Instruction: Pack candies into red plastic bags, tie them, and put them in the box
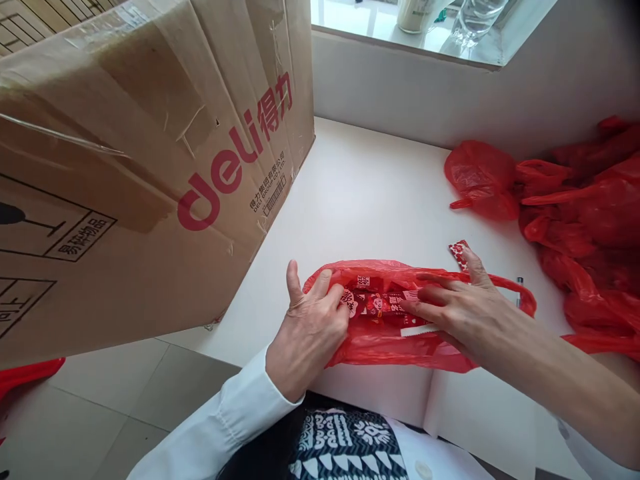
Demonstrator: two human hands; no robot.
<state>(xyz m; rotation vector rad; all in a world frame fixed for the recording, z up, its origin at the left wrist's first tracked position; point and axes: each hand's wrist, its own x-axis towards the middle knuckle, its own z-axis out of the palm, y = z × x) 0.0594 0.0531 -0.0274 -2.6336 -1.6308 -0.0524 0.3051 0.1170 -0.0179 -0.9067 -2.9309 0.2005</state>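
Note:
A red plastic bag point(400, 350) lies at the table's near edge with its mouth spread, and red printed packets point(377, 304) show inside. My left hand point(317, 327) is at the bag's left end. Its thumb sticks up while the other fingers curl over the bag's edge, by the packets. From the right, my right hand point(460, 310) reaches into the mouth with fingers apart, their tips touching the packets. A white strip point(419, 330) shows under the right fingers. The bag's handle loop point(527, 300) lies beneath my right wrist. The packets' lower parts are hidden.
A large cardboard box point(150, 160) stands at the left on the white table point(370, 193). Several red plastic bags point(590, 213) are heaped at the right. A small red patterned packet point(457, 252) lies beyond my right hand. A window sill point(363, 17) with bottles is at the back.

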